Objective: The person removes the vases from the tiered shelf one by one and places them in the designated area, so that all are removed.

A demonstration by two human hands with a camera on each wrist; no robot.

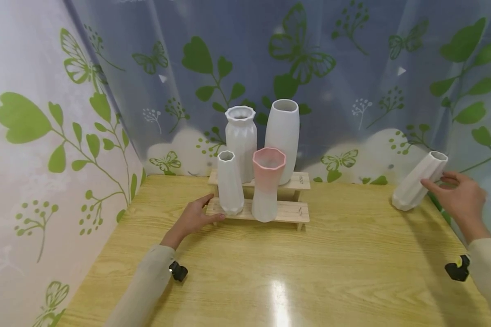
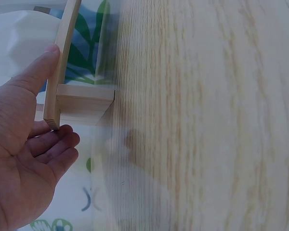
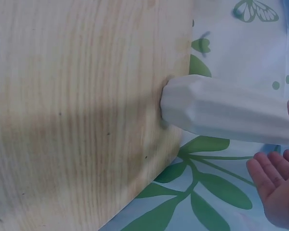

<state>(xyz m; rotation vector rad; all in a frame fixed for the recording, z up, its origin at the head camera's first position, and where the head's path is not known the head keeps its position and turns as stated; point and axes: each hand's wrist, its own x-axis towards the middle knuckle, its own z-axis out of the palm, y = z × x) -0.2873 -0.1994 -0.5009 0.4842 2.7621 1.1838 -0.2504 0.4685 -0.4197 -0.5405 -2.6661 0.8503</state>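
- The white vase [image 1: 418, 184] is at the far right of the surface [image 1: 352, 254], near its edge and the printed backdrop [image 1: 364, 113], well apart from the wooden stand [image 1: 288, 209].
- The right hand [image 1: 460, 197] holds it by the upper part: the thumb lies on the near side, the other fingers on the far right side. The fingers are narrow around the vase; how firmly they press cannot be told.
- The left hand [image 1: 192, 218] grips the left end of the stand's lower shelf, thumb along the front and fingers at the end.
- The vase looks stiff and probably light, perhaps hollow ceramic or plastic; if ceramic, it would be fragile and somewhat slippery. The faceted body below the mouth seems the best hold, with the rim spared.
- Its mouth points upward and its base meets the surface. The long axis slants rightward in the head view; the true tilt cannot be told.
- On the stand, the slim vase [image 1: 230, 186] and pink-rimmed vase [image 1: 268, 184] stand in front, the ruffled vase [image 1: 242, 141] and tall smooth vase [image 1: 284, 136] behind, all mouth up.
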